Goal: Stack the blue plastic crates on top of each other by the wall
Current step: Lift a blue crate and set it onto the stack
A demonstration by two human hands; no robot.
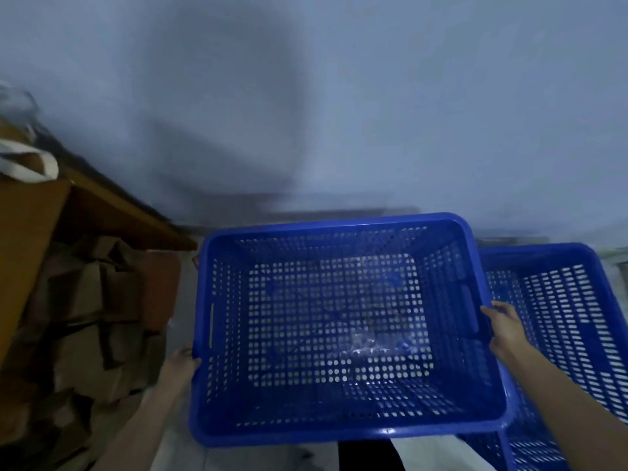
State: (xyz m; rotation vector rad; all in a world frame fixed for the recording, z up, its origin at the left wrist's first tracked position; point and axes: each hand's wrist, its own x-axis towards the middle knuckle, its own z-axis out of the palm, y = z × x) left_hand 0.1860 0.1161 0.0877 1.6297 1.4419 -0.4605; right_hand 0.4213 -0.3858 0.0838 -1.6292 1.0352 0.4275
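Observation:
A blue perforated plastic crate (339, 433) fills the middle of the view, its open top facing me. My left hand (180, 363) grips its left rim from outside and below. My right hand (503, 329) clasps its right rim by the handle slot. A second blue crate (574, 321) stands to the right and lower, partly covered by the held one and by my right arm. The pale wall (339, 113) rises just behind both crates.
A heap of brown cardboard boxes (85, 317) lies at the left, under a wooden board (112, 212) that leans toward the wall. A white strap (30, 164) hangs over the top left box. Light floor (183, 294) shows between boxes and crate.

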